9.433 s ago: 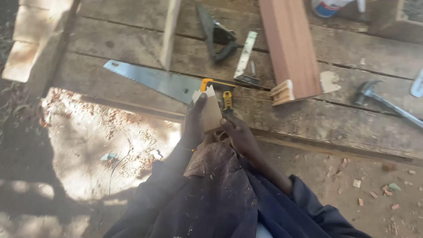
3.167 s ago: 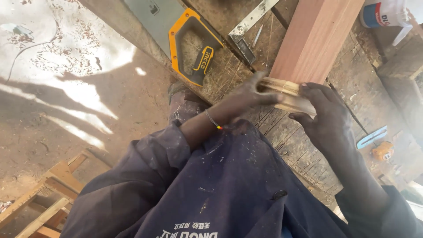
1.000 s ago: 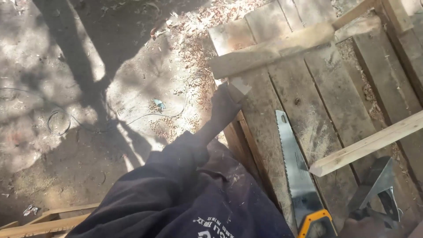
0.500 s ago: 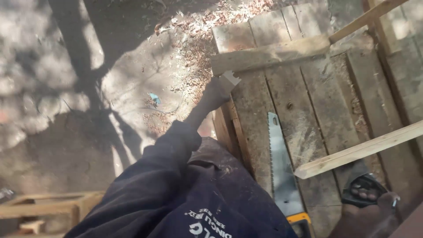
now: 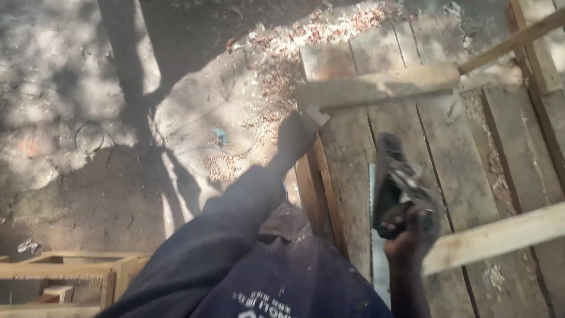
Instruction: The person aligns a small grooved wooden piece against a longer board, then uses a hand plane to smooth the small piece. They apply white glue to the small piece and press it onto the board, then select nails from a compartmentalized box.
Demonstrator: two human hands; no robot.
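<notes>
Your left hand [image 5: 296, 134] now grips the small wood block [image 5: 315, 115] | your right hand [image 5: 412, 227] has lifted the dark tool [image 5: 393, 182] off the counter [image 5: 347, 176], above the saw [image 5: 373, 235]

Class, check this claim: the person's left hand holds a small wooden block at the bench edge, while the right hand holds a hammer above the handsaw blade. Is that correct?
Not quite. In the head view the right hand grips a dark hand plane, not a hammer. The rest stands: the left hand holds the small wooden block at the edge of the plank bench, and the plane is above the handsaw blade.
</notes>
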